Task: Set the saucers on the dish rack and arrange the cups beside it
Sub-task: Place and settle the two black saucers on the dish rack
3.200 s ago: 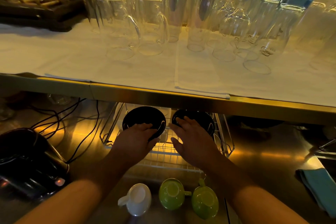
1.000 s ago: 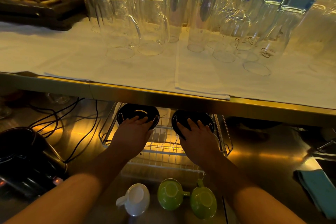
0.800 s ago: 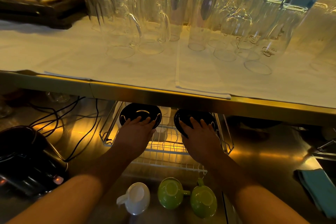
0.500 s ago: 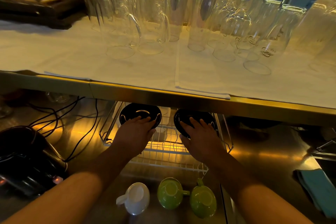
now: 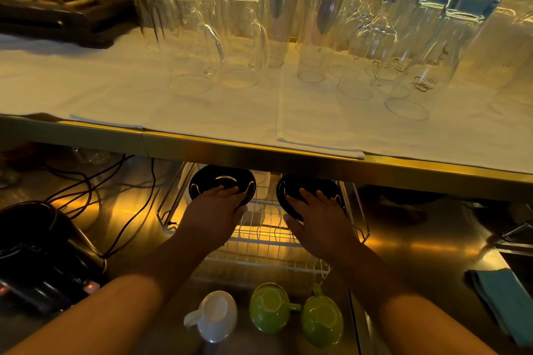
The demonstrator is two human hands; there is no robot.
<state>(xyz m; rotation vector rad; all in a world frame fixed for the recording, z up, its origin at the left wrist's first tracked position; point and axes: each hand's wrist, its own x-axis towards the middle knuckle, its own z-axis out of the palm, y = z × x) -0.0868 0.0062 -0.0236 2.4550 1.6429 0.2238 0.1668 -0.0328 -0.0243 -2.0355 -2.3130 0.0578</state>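
Two black saucers are held propped in the wire rack (image 5: 261, 239) on the bench (image 5: 403, 245). The left saucer (image 5: 222, 180) is pressed by the left hand (image 5: 215, 215), fingers spread; the right saucer (image 5: 305, 186) by the right hand (image 5: 320, 220), likewise. A white cup (image 5: 215, 315) and two green cups (image 5: 271, 307) are seen inverted just before the rack.

A café or bar's back counter: rows of upturned glasses (image 5: 288, 29) on cloth, steel worktop (image 5: 403, 253) below.
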